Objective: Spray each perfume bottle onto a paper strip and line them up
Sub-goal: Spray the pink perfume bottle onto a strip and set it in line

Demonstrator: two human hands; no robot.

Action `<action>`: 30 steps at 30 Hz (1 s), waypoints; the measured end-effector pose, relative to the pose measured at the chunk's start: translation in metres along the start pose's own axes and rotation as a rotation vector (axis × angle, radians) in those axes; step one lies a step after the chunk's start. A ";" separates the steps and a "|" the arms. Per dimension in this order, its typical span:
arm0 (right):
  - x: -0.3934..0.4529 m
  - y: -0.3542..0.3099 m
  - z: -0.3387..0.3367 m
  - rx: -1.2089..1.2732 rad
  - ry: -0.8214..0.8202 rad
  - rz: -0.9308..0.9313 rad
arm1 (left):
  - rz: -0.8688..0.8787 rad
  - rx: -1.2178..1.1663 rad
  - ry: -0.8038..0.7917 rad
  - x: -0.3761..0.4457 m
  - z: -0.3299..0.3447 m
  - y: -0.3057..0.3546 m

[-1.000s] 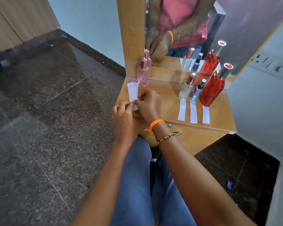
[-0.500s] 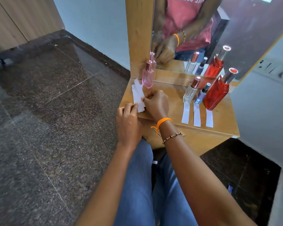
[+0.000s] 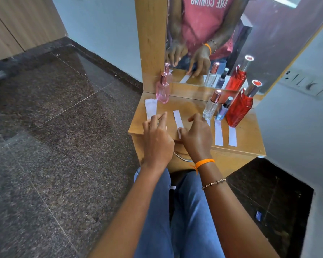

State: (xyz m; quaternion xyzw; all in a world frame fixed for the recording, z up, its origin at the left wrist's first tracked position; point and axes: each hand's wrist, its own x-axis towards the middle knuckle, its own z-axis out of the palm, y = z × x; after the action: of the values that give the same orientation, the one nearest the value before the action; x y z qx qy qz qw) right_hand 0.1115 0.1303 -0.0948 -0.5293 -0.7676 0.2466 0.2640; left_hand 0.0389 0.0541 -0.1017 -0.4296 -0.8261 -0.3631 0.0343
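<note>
A single white paper strip [image 3: 177,119] lies on the wooden table [image 3: 248,140], between the two groups of bottles. My right hand [image 3: 197,135] rests on the table with its thumb on the strip's near end and its fingers spread. My left hand [image 3: 157,138] hovers at the table's front left, fingers relaxed and empty, just below a stack of spare strips [image 3: 150,107]. A pink bottle [image 3: 162,90] stands behind that stack. At the right stand a clear bottle [image 3: 211,107], a small blue bottle [image 3: 223,109] and a red bottle [image 3: 240,108], with strips [image 3: 218,135] laid in front of them.
A mirror [image 3: 268,34] rises behind the table and reflects the bottles and hands. A wall with a switch plate [image 3: 304,81] is close on the right. Dark stone floor lies to the left, and my knees are under the table's front edge.
My right hand took one strip from the stack at the left and brought it rightward to the table's middle. My left hand let go of the stack and now hovers beside it.
</note>
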 end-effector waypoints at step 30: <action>-0.001 -0.019 -0.054 0.549 -0.293 -0.214 | -0.101 -0.771 -0.289 0.008 -0.025 0.010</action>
State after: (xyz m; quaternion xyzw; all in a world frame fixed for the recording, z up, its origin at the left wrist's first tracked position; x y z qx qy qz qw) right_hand 0.1351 0.1284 -0.0429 -0.3133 -0.7537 0.4888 0.3080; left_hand 0.0347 0.0479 -0.0744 -0.4161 -0.6459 -0.5834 -0.2634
